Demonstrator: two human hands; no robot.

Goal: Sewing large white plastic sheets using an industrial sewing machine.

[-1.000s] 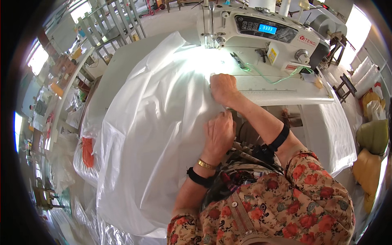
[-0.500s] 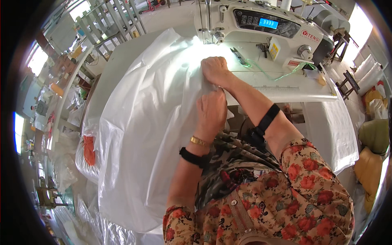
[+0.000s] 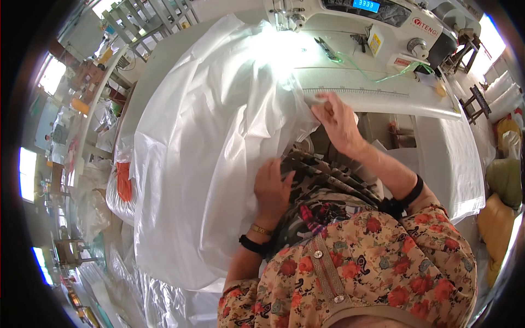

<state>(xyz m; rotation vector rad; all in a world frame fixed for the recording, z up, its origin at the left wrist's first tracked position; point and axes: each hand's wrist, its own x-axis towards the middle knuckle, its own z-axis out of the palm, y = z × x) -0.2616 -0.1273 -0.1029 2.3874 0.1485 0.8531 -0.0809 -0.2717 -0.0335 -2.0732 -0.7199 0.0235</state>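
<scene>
A large white translucent plastic sheet (image 3: 191,164) is spread in folds over the sewing table and hangs down its near side. Its far end lies in the bright light under the sewing machine's needle area (image 3: 285,21). My left hand (image 3: 272,186) rests at the sheet's near right part, with the thumb apart from the fingers. Just beyond the sheet's right edge is my right hand (image 3: 340,123), its fingers loosely bent and apart. Nothing shows plainly in it. A pair of thread snips (image 3: 327,50) lies on the table right of the needle.
The sewing machine (image 3: 366,13) with a lit display stands at the back. Green thread (image 3: 377,79) trails over the tabletop. A printed ruler scale (image 3: 355,92) runs near the front edge. White sheeting (image 3: 451,164) hangs at the right; a grey metal rack (image 3: 145,27) stands far left.
Both hands have come away from the needle area toward me, parting from each other. My right hand has moved right and has loosened from its fist. The sheet's right edge now shows loose.
</scene>
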